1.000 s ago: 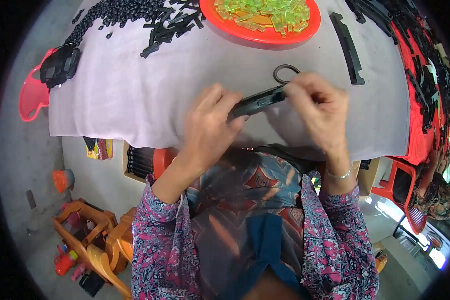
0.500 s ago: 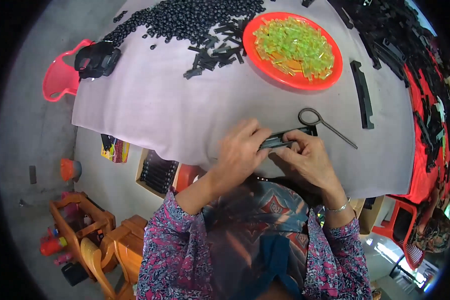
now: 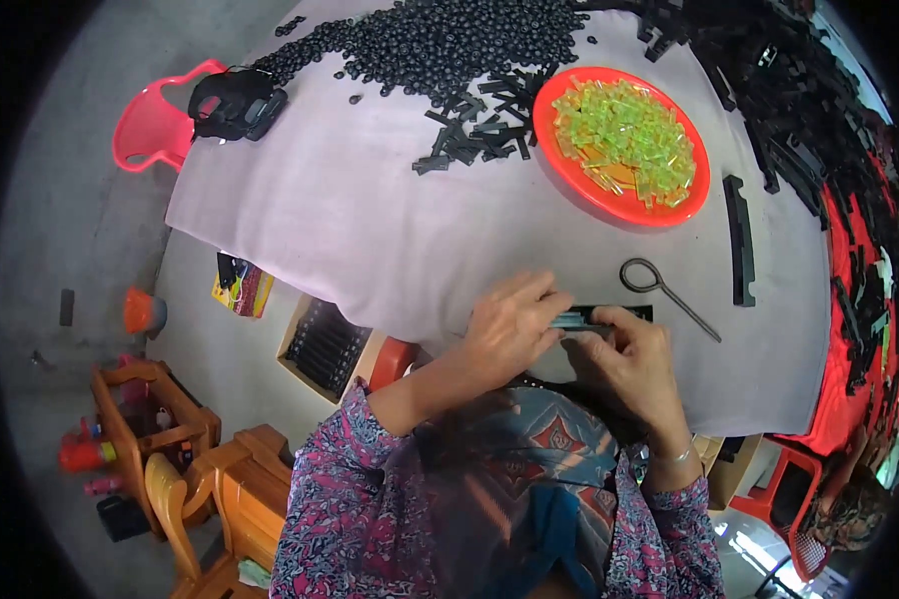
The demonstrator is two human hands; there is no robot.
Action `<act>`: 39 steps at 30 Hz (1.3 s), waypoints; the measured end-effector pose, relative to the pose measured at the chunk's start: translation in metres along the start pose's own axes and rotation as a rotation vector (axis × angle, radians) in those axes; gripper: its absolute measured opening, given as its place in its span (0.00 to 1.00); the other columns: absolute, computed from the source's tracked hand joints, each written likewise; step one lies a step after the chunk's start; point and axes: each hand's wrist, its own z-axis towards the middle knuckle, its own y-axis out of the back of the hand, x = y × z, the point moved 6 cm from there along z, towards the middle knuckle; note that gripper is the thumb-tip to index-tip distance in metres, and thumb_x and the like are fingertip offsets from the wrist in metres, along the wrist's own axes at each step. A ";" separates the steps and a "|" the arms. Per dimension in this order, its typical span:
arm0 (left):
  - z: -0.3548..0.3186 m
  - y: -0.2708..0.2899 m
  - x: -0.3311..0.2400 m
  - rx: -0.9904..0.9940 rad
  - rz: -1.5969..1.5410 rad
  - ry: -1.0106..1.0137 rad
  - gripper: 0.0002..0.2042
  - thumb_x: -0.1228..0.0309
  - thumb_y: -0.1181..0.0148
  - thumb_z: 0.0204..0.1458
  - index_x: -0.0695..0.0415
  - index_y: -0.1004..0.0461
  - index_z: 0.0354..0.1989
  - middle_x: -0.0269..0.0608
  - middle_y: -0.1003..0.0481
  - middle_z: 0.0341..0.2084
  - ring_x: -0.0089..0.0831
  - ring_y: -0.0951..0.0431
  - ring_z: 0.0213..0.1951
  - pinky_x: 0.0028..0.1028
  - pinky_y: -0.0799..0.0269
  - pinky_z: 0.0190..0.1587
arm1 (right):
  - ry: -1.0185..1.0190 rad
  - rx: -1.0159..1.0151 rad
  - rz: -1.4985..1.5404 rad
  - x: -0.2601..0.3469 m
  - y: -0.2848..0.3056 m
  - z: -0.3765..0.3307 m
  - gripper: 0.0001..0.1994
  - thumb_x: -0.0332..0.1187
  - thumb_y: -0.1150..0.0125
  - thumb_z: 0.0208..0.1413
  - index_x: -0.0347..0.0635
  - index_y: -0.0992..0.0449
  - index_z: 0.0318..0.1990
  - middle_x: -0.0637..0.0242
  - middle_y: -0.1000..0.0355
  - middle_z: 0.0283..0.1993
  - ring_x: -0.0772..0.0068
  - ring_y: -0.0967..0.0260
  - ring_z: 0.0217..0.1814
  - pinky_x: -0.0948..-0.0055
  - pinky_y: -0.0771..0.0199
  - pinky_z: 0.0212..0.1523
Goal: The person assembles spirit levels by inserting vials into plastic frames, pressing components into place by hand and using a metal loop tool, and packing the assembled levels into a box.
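Observation:
Over the near part of the cloth-covered table, both my hands are closed on one long black plastic housing point(image 3: 589, 317). My left hand point(image 3: 514, 329) grips its left end, with fingers covering that side. Thumb and fingers of my right hand point(image 3: 633, 364) pinch it near the middle, and its dark right end pokes out beyond them. A pale bluish strip shows along the housing between the hands; what it is I cannot make out. Right of the hands lies a metal rod with a ring handle point(image 3: 669, 299). A similar black notched housing point(image 3: 740, 242) rests farther right.
A red plate point(image 3: 547, 150) of yellow-green clear sticks stands at the back. To its left are loose black strips point(image 3: 461, 140) and a heap of small black round parts point(image 3: 440, 45). Black plastic parts point(image 3: 784, 110) pile along the right. A box of black pieces point(image 3: 320, 344) sits below the table's left edge.
The whole view has shifted, so the table things appear lower and farther right. The housing looks more level between my hands, and both hands keep their hold.

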 end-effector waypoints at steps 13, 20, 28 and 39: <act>-0.004 -0.013 -0.012 0.051 -0.049 -0.181 0.30 0.77 0.39 0.40 0.65 0.34 0.58 0.47 0.27 0.39 0.46 0.26 0.42 0.41 0.32 0.45 | 0.504 0.278 -0.636 0.042 -0.028 -0.010 0.09 0.32 0.36 0.47 0.42 0.25 0.36 0.59 0.26 0.29 0.52 0.27 0.31 0.57 0.31 0.29; -0.003 -0.017 -0.009 0.046 -0.006 -0.220 0.29 0.77 0.39 0.41 0.62 0.33 0.57 0.45 0.27 0.37 0.45 0.26 0.43 0.40 0.32 0.46 | 0.504 0.216 -0.698 0.046 -0.035 -0.009 0.10 0.32 0.34 0.48 0.38 0.25 0.35 0.54 0.25 0.27 0.49 0.26 0.31 0.55 0.29 0.29; -0.003 -0.019 -0.011 0.068 0.002 -0.204 0.24 0.74 0.38 0.42 0.59 0.30 0.52 0.42 0.28 0.35 0.43 0.24 0.41 0.38 0.31 0.44 | 0.464 0.233 -0.715 0.036 -0.031 -0.003 0.09 0.34 0.35 0.49 0.38 0.25 0.29 0.53 0.26 0.25 0.48 0.26 0.29 0.54 0.28 0.29; 0.006 0.022 0.001 -0.032 0.100 -0.104 0.22 0.76 0.35 0.42 0.59 0.25 0.50 0.48 0.26 0.37 0.50 0.24 0.40 0.40 0.27 0.41 | 0.712 -0.027 -0.367 0.063 -0.016 -0.017 0.11 0.30 0.32 0.51 0.38 0.23 0.41 0.56 0.23 0.30 0.56 0.24 0.27 0.65 0.26 0.28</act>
